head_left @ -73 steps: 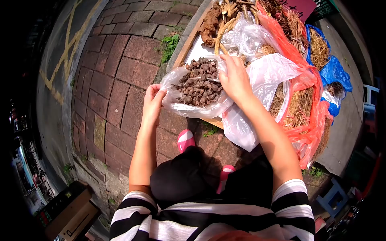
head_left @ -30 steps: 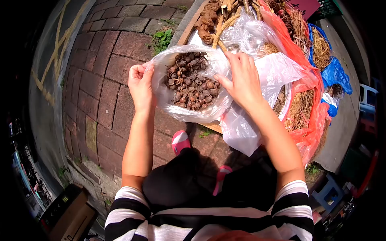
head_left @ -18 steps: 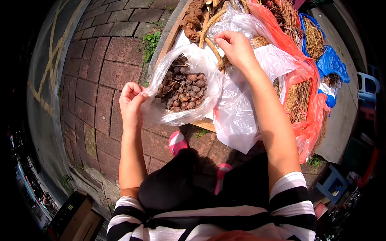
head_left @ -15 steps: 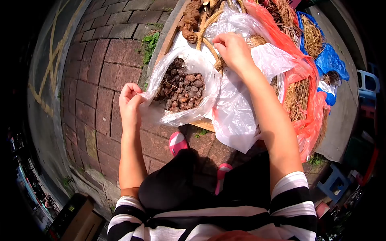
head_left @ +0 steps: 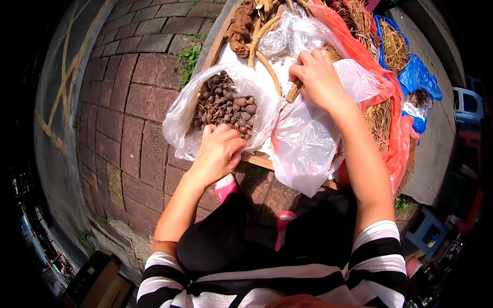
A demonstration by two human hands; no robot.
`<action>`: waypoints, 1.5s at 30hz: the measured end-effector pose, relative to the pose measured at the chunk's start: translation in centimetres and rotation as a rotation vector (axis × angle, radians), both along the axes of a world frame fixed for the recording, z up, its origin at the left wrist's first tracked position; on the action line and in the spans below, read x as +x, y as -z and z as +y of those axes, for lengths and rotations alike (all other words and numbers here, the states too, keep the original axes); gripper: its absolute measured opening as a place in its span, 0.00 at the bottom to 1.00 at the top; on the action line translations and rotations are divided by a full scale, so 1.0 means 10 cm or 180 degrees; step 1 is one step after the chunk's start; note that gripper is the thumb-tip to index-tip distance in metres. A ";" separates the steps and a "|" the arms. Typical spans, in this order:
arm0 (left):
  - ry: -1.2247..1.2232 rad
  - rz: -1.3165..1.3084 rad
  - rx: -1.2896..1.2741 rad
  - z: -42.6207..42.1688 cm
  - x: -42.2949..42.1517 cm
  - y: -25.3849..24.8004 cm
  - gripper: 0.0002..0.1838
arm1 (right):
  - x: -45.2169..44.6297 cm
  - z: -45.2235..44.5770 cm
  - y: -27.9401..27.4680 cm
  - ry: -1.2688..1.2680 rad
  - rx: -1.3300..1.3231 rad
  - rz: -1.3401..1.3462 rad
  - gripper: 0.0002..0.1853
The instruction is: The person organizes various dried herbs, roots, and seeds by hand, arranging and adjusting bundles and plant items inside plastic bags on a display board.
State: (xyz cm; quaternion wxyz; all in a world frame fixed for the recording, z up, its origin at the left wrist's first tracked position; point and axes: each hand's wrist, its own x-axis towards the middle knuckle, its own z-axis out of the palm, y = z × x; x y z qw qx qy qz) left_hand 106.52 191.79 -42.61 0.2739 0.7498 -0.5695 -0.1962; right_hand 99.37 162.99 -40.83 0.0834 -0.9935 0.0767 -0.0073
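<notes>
My left hand (head_left: 220, 150) is at the near rim of a clear plastic bag (head_left: 177, 126), its fingers curled down onto the edge; the fingertips are partly hidden. Inside that bag lie dark brown, wrinkled dried pods or fruits (head_left: 239, 110). Further right, my right hand (head_left: 319, 77) pinches a short piece of brown root or stem (head_left: 294, 91), whose end points down toward the board. Under my right wrist spreads a white translucent plastic bag (head_left: 303, 149). A long, curved tan root (head_left: 268, 69) lies between the two bags.
Gnarled brown roots (head_left: 240, 33) lie at the board's far left. Red plastic (head_left: 393, 102) wraps dried stalk bundles (head_left: 379, 126) on the right, beside blue bags (head_left: 421, 77). Brick paving (head_left: 149, 97) borders the stall; my pink shoes (head_left: 226, 190) are below. A blue stool (head_left: 429, 231) stands lower right.
My left hand has moved from the bag's left rim right to its near rim. My right hand has shifted right and nearer, and the short root piece now shows in its fingers.
</notes>
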 end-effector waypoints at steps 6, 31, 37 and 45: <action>0.0081 0.0128 0.0174 0.13 0.09 -0.10 0.03 | -0.14 -0.02 -0.16 0.0282 -0.0050 0.0079 0.10; 0.0091 0.0254 -0.0018 0.06 0.07 -0.23 0.07 | 0.30 0.19 -0.30 0.1686 0.4193 -0.1186 0.17; 0.0201 0.0245 0.0043 0.01 0.06 -0.23 0.07 | 0.79 -0.62 -0.39 0.1074 0.3052 -0.1855 0.21; 0.0240 0.0488 0.0248 0.07 0.08 -0.25 0.11 | 0.25 -0.14 -0.04 0.1540 0.0831 -0.0742 0.27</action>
